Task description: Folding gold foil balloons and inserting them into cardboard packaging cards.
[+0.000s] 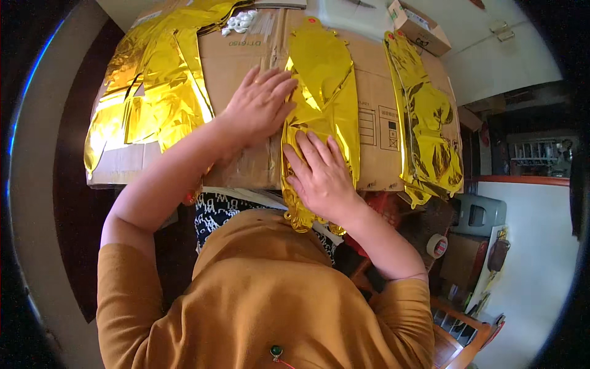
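A flat, shiny gold foil balloon [322, 67] lies lengthwise in front of me on a cardboard sheet [239, 67], its lower end hanging over the near edge. My right hand [321, 178] rests flat on its lower part, fingers stretched out. At the balloon's left edge is my left hand [258, 106], its fingers extended and the tips touching or just above the foil. To the left spreads a pile of gold foil balloons [163, 92], partly behind my left forearm. Another stack of gold foil [427, 117] lies along the right side of the cardboard.
A bundle of white pieces [239, 23] lies at the back beside clear strips. An open cardboard box [419, 29] stands at the back right. Below the table's right side are a roll of tape [437, 246], a grey plastic item [479, 212] and a wooden chair [458, 341].
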Tool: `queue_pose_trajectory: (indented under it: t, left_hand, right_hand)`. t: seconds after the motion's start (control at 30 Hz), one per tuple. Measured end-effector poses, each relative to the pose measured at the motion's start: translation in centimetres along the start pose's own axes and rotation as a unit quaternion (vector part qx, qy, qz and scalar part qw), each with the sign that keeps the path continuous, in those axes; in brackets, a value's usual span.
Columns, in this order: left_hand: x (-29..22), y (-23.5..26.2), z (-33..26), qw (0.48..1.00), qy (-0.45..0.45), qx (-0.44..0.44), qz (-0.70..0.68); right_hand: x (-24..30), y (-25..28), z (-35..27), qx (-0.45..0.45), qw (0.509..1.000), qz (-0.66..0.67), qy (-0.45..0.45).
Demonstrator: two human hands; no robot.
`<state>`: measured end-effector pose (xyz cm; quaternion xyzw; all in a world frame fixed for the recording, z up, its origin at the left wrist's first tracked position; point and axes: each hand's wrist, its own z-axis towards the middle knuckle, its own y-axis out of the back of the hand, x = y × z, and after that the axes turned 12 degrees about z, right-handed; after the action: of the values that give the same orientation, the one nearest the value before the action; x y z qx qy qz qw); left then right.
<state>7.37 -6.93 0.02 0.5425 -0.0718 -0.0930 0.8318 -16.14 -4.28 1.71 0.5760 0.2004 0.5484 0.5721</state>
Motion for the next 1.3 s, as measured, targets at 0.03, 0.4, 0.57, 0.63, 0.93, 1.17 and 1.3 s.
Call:
queue_pose_trajectory:
  t: [0.03, 0.4, 0.57, 0.63, 0.93, 1.17, 1.3]
  left_hand:
    - [0.8, -0.4, 0.6, 1.000, -0.001, 0.003, 0.017]
    - [4.5, -1.4, 3.6, 0.995, -0.028, 0.053, 0.076]
    - [4.3, -1.8, 3.4, 0.997, -0.005, 0.036, 0.073]
    - [4.4, -2.1, 3.3, 0.996, -0.016, 0.026, 0.084]
    - [4.6, -2.5, 3.2, 0.992, -0.024, 0.014, 0.120]
    - [3.7, -1.6, 2.8, 0.995, -0.012, -0.061, 0.080]
    - [0.0, 1.7, 0.9, 0.996, -0.055, -0.067, -0.026]
  right_hand:
    - [0.1, 0.0, 0.0, 0.004, 1.000, -0.002, -0.002]
    - [0.5, -0.4, -0.1, 0.001, 1.000, -0.007, -0.017]
    - [1.5, 0.0, -0.6, 0.015, 0.999, -0.030, -0.019]
    - [2.6, 0.3, -1.1, 0.030, 0.999, -0.022, -0.034]
    - [5.4, -1.5, -0.6, -0.028, 0.990, -0.071, -0.122]
    - [5.3, -1.4, -0.9, -0.050, 0.992, -0.040, -0.110]
    - [3.7, 1.4, -1.4, -0.094, 0.986, 0.065, -0.121]
